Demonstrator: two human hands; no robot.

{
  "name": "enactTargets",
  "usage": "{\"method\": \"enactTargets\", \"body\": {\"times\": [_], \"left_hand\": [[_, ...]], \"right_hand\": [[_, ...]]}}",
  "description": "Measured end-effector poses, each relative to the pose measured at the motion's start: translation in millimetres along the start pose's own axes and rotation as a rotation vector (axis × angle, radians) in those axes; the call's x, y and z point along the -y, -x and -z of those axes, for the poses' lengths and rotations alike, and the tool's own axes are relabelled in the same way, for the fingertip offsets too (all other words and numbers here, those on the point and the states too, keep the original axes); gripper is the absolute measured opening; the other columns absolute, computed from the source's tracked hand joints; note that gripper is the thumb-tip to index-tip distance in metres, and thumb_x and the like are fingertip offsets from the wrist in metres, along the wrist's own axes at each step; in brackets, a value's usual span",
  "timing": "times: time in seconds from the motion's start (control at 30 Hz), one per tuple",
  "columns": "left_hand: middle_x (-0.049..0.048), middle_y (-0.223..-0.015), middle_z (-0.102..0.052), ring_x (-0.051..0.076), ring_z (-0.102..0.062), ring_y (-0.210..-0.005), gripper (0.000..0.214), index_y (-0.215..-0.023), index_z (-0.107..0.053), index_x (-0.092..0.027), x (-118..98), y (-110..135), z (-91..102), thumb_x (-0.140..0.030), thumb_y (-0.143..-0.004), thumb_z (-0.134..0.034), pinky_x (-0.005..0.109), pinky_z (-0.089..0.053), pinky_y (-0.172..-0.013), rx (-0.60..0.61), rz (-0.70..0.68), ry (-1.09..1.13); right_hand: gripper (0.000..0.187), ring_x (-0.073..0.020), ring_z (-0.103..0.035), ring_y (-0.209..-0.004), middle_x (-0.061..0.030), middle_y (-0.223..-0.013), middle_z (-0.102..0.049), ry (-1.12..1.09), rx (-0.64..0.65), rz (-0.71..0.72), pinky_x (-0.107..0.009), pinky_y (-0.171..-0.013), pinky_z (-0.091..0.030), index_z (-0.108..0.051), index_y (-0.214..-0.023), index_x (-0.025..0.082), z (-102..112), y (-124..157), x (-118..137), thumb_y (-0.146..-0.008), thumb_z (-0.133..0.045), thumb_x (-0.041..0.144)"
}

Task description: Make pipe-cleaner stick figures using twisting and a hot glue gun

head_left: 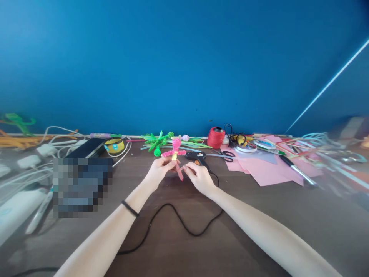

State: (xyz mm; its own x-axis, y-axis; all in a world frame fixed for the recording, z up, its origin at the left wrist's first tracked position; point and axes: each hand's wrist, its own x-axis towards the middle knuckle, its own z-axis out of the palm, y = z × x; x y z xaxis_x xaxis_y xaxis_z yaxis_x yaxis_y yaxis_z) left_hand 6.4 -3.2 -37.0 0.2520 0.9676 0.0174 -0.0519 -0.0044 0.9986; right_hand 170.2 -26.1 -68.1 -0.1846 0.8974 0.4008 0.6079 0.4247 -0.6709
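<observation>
Holds pink figure (176, 144) in left hand (162, 167), seemingly shapes its stem (180, 174) with right hand (201, 177), grip there unclear, and likely needs steadiness next.

Figure (174, 155) between hands (202, 179), glue gun (201, 156) behind; paper (266, 172) right, cables (62, 143) left.

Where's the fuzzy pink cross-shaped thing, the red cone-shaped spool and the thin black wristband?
Fuzzy pink cross-shaped thing (176, 144): head view, on its top part.
Red cone-shaped spool (215, 139): head view, on its side.
Thin black wristband (130, 208): head view, on its middle.
</observation>
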Motion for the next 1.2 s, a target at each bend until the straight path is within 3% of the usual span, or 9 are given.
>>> {"method": "enactTargets", "body": {"times": [0.2, 0.37, 0.53, 0.77, 0.93, 1.07, 1.13, 1.2], "left_hand": [[0.0052, -0.064, -0.065, 0.014, -0.06, -0.059, 0.026, -0.074, -0.066, -0.01, -5.3, 2.2, -5.4, -0.031, -0.058, -0.071, 0.03, -0.051, -0.064, 0.019, 0.047, 0.158], [0.0045, -0.066, -0.065, 0.012, -0.058, -0.059, 0.026, -0.076, -0.067, -0.011, -5.6, 1.6, -6.6, -0.028, -0.058, -0.071, 0.026, -0.048, -0.06, -0.052, 0.031, 0.196], [0.0037, -0.065, -0.065, 0.008, -0.053, -0.054, 0.023, -0.076, -0.066, -0.011, -0.6, 0.5, -7.2, -0.028, -0.059, -0.069, 0.02, -0.038, -0.047, -0.183, 0.0, 0.087], [0.0035, -0.064, -0.064, 0.014, -0.058, -0.059, 0.019, -0.073, -0.062, -0.013, 4.4, 3.5, -15.9, -0.03, -0.066, -0.061, 0.025, -0.045, -0.055, -0.287, -0.1, -0.11], [0.0018, -0.067, -0.063, 0.014, -0.058, -0.063, 0.018, -0.075, -0.058, -0.016, 6.3, 8.4, -16.9, -0.033, -0.072, -0.055, 0.026, -0.045, -0.062, -0.36, -0.191, -0.325], [-0.001, -0.062, -0.058, 0.013, -0.055, -0.059, 0.016, -0.069, -0.053, -0.018, 1.5, 13.6, -17.3, -0.034, -0.072, -0.055, 0.023, -0.042, -0.057, -0.439, -0.238, -0.501], [-0.0015, -0.061, -0.057, 0.012, -0.054, -0.057, 0.016, -0.068, -0.052, -0.018, -0.5, 14.1, -16.9, -0.034, -0.072, -0.055, 0.024, -0.041, -0.057, -0.455, -0.253, -0.512], [-0.0008, -0.062, -0.058, 0.012, -0.055, -0.058, 0.016, -0.069, -0.053, -0.018, -0.7, 12.3, -16.3, -0.033, -0.072, -0.055, 0.024, -0.042, -0.059, -0.448, -0.231, -0.44]], "right_hand": [[0.035, -0.0112, -0.049, -0.05, -0.0003, -0.057, -0.057, 0.085, 0.037, 0.044, -0.021, -0.051, -0.031, -0.055, -0.065, 0.018, -1.0, -1.7, 0.4, -0.09, -0.035, 0.034], [0.025, -0.0133, -0.057, -0.056, -0.0026, -0.065, -0.064, 0.293, 0.193, 0.093, -0.021, -0.052, -0.03, -0.058, -0.082, 0.017, -2.2, -1.3, 3.1, -0.089, -0.037, 0.028], [0.029, -0.0163, -0.061, -0.06, -0.0077, -0.073, -0.068, 0.482, 0.3, 0.25, -0.023, -0.053, -0.033, -0.054, -0.104, 0.014, -5.8, 2.1, 4.5, -0.089, -0.039, 0.033], [0.032, -0.0157, -0.06, -0.058, -0.0098, -0.071, -0.068, 0.542, 0.301, 0.408, -0.023, -0.053, -0.035, -0.05, -0.111, 0.01, -8.9, 4.8, 3.4, -0.09, -0.034, 0.03], [0.038, -0.015, -0.058, -0.055, -0.0074, -0.068, -0.067, 0.523, 0.309, 0.398, -0.023, -0.051, -0.033, -0.047, -0.115, 0.009, -6.3, 5.0, 7.6, -0.088, -0.037, 0.035], [0.029, -0.0136, -0.057, -0.052, -0.0043, -0.063, -0.065, 0.459, 0.331, 0.351, -0.023, -0.051, -0.031, -0.055, -0.098, 0.014, -3.0, 5.2, 10.3, -0.086, -0.042, 0.037], [0.026, -0.0138, -0.058, -0.053, -0.0039, -0.063, -0.066, 0.445, 0.342, 0.328, -0.023, -0.051, -0.031, -0.057, -0.092, 0.015, -2.3, 5.2, 10.6, -0.086, -0.043, 0.036], [0.027, -0.0148, -0.059, -0.055, -0.0049, -0.067, -0.067, 0.452, 0.33, 0.309, -0.023, -0.052, -0.031, -0.056, -0.1, 0.014, -2.7, 4.9, 10.4, -0.087, -0.041, 0.033]]}}
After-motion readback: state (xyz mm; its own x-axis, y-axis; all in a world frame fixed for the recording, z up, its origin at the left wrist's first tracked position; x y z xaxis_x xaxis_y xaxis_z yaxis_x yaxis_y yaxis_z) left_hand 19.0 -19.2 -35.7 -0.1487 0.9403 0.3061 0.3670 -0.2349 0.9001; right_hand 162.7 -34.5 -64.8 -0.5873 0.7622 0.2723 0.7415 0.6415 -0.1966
